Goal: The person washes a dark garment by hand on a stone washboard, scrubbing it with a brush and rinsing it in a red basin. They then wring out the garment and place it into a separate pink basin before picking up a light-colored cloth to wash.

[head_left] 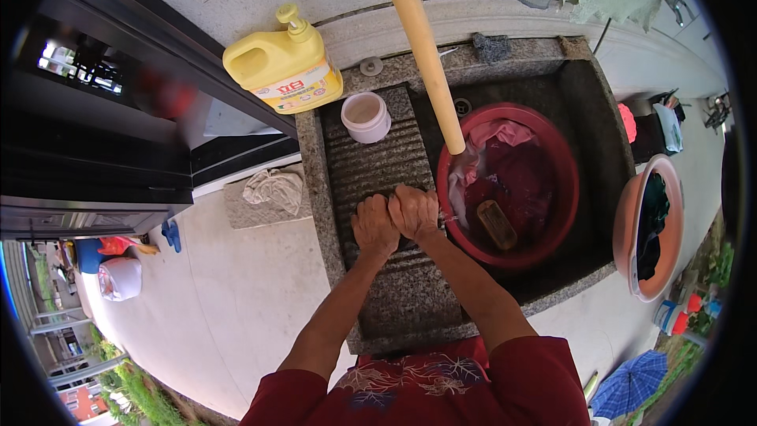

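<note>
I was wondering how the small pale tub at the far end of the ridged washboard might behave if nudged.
The pale tub would probably slide unevenly, given the ridges of the washboard. Its round wall suggests it could roll if knocked over. It is likely fairly light, being small and open-topped, though its contents are unclear.

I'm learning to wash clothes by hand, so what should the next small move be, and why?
Perhaps move the right hand from the ridged grey stone washboard to the light-pink cloth in the round red plastic basin: that hand is nearer the basin than the left hand, and no cloth shows clearly beneath either.
</note>
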The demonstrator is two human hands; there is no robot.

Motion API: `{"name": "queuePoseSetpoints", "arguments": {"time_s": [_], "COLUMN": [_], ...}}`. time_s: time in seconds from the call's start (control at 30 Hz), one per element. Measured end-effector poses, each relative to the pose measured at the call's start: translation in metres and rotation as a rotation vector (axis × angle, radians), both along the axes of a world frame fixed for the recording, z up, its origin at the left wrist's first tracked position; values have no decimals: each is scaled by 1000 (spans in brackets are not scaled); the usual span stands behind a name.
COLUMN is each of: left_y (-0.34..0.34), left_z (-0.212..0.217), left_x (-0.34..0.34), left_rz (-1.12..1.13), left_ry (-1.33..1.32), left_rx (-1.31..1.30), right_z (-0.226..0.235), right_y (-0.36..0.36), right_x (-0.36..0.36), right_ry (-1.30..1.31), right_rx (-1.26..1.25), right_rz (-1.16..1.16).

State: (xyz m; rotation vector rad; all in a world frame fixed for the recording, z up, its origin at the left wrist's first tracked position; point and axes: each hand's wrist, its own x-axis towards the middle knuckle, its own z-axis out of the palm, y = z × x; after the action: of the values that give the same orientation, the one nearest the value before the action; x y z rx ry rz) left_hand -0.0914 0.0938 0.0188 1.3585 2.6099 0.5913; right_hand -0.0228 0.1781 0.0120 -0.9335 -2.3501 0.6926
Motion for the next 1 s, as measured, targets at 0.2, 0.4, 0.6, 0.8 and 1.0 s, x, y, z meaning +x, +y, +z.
{"name": "queuePoseSetpoints", "arguments": {"time_s": [0.2,0.4,0.6,0.8,1.0], "left_y": [14,-69,-1,13,-64], "left_z": [2,2,-14,-6,35], "left_x": [-11,68,9,-3,59], "left_rz": [233,113,118,238,207], "left_ry": [-153,-25,18,34,-394], "left_rx": [-17,362,-168,-185,266], "right_z": [-20,27,-8,-3,30], "right_y": [29,-65,3,21,-49], "right_x": [-11,62,-1,-14,66], "right_ry": [-58,41,-149,-252,-27], "right_rx": [-114,-110,34,-68,-162], "right_rz": [8,24,8,-21,77]}}
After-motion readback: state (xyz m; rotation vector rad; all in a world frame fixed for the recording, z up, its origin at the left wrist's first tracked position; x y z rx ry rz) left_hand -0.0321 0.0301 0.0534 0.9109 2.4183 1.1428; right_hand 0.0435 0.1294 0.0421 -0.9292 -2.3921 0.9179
